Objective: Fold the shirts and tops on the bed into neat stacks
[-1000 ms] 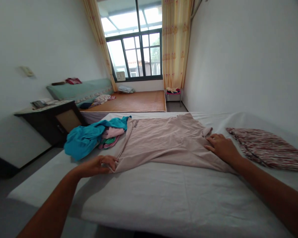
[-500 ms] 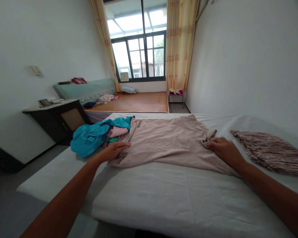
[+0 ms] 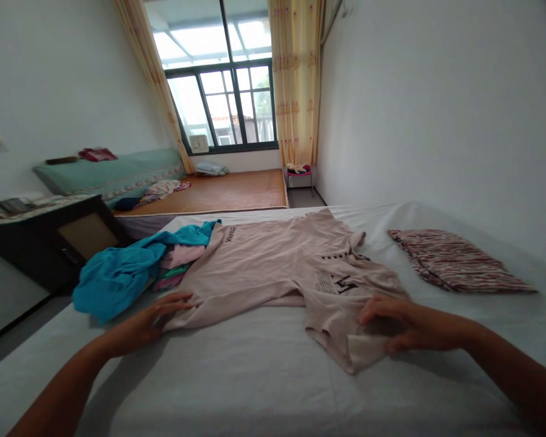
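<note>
A pale pink T-shirt (image 3: 273, 264) with black print lies spread on the white bed sheet (image 3: 236, 376). My left hand (image 3: 152, 315) rests with fingers stretched out on the shirt's near left edge. My right hand (image 3: 398, 325) pinches the shirt's right sleeve between thumb and fingers, and that sleeve is drawn out toward me, its lighter inside showing. A heap of clothes topped by a turquoise garment (image 3: 118, 273) lies just left of the shirt, close to my left hand.
A folded red-and-white striped cloth (image 3: 450, 261) lies on the bed to the right by the wall. A dark side table (image 3: 50, 233) stands left of the bed. Beyond are a second bed with a woven mat (image 3: 222, 188), a small stool (image 3: 299, 173) and a curtained window.
My right hand has gripped the folded sleeve and pulled it out toward me, which exposes the black print. My left hand shifted along the shirt's left edge and flattened. The camera swung right.
</note>
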Available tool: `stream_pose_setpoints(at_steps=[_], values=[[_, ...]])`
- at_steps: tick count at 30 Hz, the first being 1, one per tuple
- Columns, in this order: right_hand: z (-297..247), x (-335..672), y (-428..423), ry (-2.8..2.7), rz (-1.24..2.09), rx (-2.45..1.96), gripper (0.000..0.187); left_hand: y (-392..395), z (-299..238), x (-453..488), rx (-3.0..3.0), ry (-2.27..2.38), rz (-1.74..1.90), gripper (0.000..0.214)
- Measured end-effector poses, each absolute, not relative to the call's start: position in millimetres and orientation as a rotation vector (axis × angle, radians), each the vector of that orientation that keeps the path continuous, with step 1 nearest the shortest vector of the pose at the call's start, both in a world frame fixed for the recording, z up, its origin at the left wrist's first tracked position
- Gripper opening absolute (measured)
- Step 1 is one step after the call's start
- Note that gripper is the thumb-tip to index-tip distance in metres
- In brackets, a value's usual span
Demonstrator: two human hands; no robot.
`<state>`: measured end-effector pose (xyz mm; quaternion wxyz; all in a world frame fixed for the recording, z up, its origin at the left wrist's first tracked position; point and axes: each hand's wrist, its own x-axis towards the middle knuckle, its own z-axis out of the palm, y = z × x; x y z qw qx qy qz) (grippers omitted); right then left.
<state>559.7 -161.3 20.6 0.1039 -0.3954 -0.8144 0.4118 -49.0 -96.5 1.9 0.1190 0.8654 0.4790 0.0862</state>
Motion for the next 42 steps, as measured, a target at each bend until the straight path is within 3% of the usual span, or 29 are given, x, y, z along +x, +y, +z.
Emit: stream_pose_setpoints(at_steps=[3,7,12,15,17,22,24,30,33,39,42], values=[[21,566,-172,-2.453,1.15,-1.102,0.048,-98,3,-44,2.427,1.346,0.169,0.043],[16,587,-158,-2.31,1.203,-1.292,0.039,-90,2,-41,2.387,1.351,0.191,0.045],[-16,614,-90,-1.948,0.443,-1.77,0.047,-80,-11,-36,2.36,1.364,0.317,0.041],[-33,614,-53,-1.949,0.23,-1.842,0.052,-79,-18,-33,2.353,1.405,0.432,0.042],[-34,609,-41,-1.973,0.328,-1.798,0.05,-79,-21,-33,2.338,1.42,0.458,0.042],[-19,614,-43,-1.619,1.015,-1.639,0.049,-78,-28,-39,2.334,1.424,0.487,0.041],[-19,626,-50,-1.53,1.142,-1.62,0.049,-77,-30,-42,2.347,1.415,0.49,0.04],[-30,666,-57,-1.888,0.662,-1.802,0.032,-73,-34,-47,2.36,1.414,0.476,0.036],[-27,678,-41,-1.981,0.655,-1.814,0.035,-72,-37,-50,2.35,1.411,0.502,0.037],[-32,665,20,-1.628,0.5,-2.048,0.052,-73,-41,-48,2.332,1.426,0.58,0.04],[-40,647,44,-1.583,0.543,-2.031,0.037,-76,-40,-45,2.313,1.445,0.604,0.041]])
